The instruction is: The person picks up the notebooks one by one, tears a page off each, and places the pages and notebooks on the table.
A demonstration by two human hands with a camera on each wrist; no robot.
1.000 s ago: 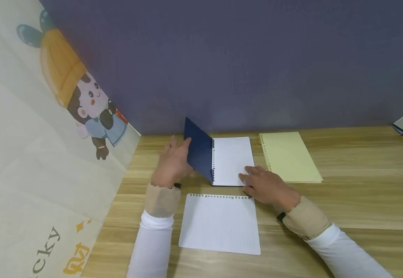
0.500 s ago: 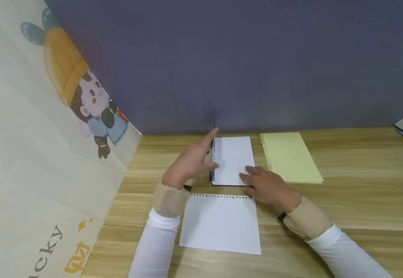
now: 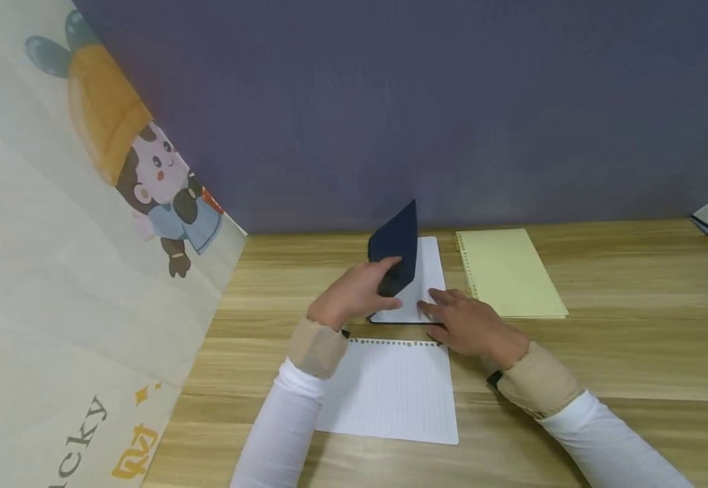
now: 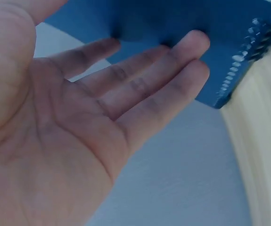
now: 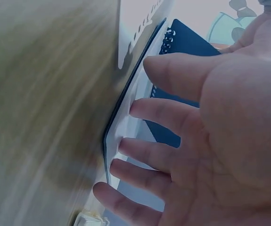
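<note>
A spiral notebook with lined white pages [image 3: 430, 266] lies at the back middle of the table. Its dark blue cover [image 3: 395, 237] stands raised from the coil on the left and leans over the pages. My left hand [image 3: 352, 293] has its extended fingers against the outer side of that cover; the left wrist view shows the fingertips [image 4: 194, 75] touching the blue cover [image 4: 140, 21]. With fingers spread, my right hand [image 3: 475, 324] rests its fingertips on the page's lower right corner. In the right wrist view, several fingers [image 5: 144, 153] press along the page edge.
A loose lined sheet [image 3: 393, 393] with a row of punched holes lies in front of the notebook. To the right is a pale yellow spiral notebook [image 3: 510, 273]. A dark partition [image 3: 451, 115] rises behind the table, and a printed white panel [image 3: 43, 271] at the left.
The blue cover has swung from leaning left, through upright, to leaning right over the pages. My left hand has moved right with it. The right hand stays in place.
</note>
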